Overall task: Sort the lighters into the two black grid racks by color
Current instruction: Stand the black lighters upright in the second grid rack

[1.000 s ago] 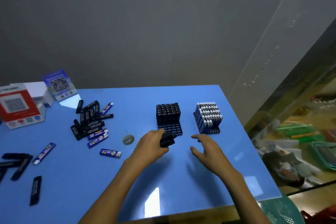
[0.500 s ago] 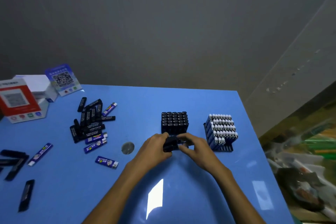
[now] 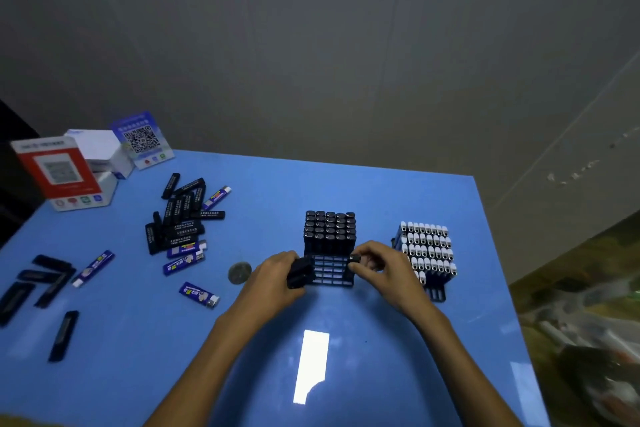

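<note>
Two black grid racks stand mid-table. The left rack (image 3: pixel 330 270) holds black lighters (image 3: pixel 330 229) in its far rows; its near cells show bare. The right rack (image 3: pixel 437 292) is packed with blue lighters (image 3: pixel 427 246) with white caps. My left hand (image 3: pixel 277 284) grips a bunch of black lighters (image 3: pixel 300 272) at the left rack's near left corner. My right hand (image 3: pixel 384 270) pinches a single black lighter (image 3: pixel 354 258) over that rack's right side. A loose heap of black lighters (image 3: pixel 181 218) and a few blue ones (image 3: pixel 199 294) lie to the left.
A round coin-like disc (image 3: pixel 239 272) lies left of my left hand. White boxes and QR-code signs (image 3: pixel 65 172) stand at the far left corner. More black lighters (image 3: pixel 38 282) are scattered near the left edge. The blue table (image 3: pixel 398 357) ends at right beside clutter.
My right hand came to the bunch in my left hand, took one black lighter and carried it to the rack's right side. The view has shifted left.
</note>
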Demonstrator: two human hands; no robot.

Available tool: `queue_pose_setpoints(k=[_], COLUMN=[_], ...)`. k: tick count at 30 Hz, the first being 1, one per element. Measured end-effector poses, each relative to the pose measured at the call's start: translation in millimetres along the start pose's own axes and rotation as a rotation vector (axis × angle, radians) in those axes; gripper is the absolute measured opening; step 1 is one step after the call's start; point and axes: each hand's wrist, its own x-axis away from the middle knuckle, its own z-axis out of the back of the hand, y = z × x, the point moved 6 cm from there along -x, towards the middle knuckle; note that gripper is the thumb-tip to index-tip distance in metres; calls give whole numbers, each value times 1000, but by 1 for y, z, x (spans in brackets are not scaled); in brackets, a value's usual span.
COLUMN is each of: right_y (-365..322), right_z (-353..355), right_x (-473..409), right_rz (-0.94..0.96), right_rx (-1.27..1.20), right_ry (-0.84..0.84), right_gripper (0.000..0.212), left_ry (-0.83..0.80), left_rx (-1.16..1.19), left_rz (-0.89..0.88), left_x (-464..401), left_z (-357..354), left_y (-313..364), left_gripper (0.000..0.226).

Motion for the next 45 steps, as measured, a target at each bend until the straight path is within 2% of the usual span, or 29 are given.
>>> queue_pose_setpoints(k=[11,18,22,30,41,45], right_y=[2,4,-5,-7,-4,-5], right_z=[-16,-30,-34,-45,-54,-59], right_x=[0,-4,-8,-18,-30,-36], right_rz=[-71,-82,-27,3,-67,-12], right_rx=[-110,-72,24,184,68,108], right_ry=[-64,3,35,63,156,215], right_gripper=[13,14,10,18,17,20], left_ry=[30,-13,-24,-24,-34,-30], left_rx=[12,11,13,54,58,53], left_rz=[52,46,37,30,39,48], left_x=[8,-1,-6,-9,-4,-4], left_z=[9,10,14,21,25,29], left_y=[-25,-44,-49,-62,-71,-76], left_gripper=[21,22,23,21,21,21])
